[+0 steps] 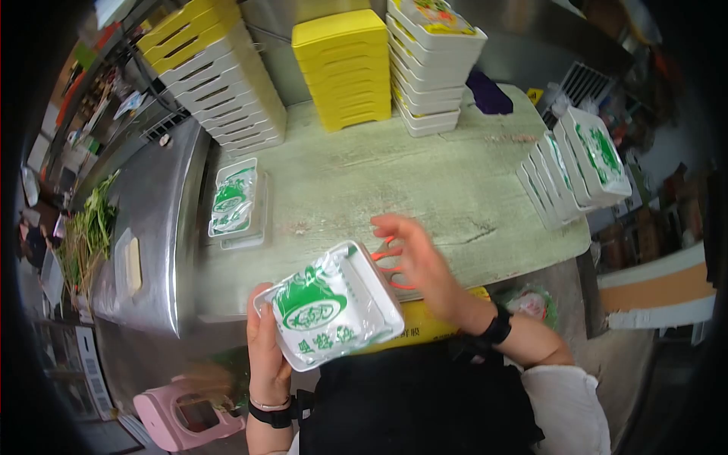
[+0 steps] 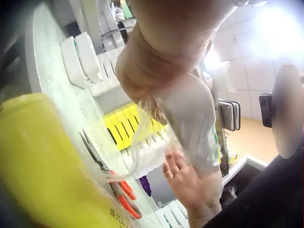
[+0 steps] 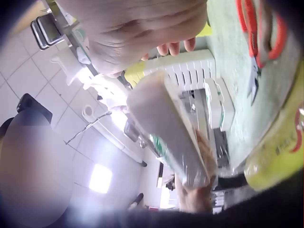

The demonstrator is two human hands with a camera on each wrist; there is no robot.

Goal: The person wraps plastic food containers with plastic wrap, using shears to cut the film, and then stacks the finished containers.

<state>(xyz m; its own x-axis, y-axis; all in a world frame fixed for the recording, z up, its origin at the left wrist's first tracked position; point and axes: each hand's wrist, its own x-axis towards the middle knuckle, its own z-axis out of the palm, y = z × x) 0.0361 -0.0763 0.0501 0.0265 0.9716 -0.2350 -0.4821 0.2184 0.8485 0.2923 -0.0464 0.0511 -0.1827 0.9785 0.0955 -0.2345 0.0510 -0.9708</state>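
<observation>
My left hand [image 1: 263,345] grips one side of a white plastic tray [image 1: 379,292] with a clear plastic bag printed in green [image 1: 322,307] on it, tilted in front of my body. Loose clear film trails from the tray in the left wrist view. My right hand [image 1: 425,265] hovers just past the tray's right edge with its fingers extended, holding nothing; its spread fingers [image 2: 175,164] show in the left wrist view. Beneath it, scissors with orange handles [image 3: 275,40] lie on the green worktop [image 1: 341,182]. A yellow box with printed characters [image 1: 425,322] sits at the front edge.
Two stacked trays with a green-printed bag [image 1: 233,199] stand at the left. Along the back rise a white and yellow tray stack [image 1: 220,91], a yellow stack [image 1: 341,68] and another white stack [image 1: 432,68]. More filled trays [image 1: 595,159] lean at the right edge.
</observation>
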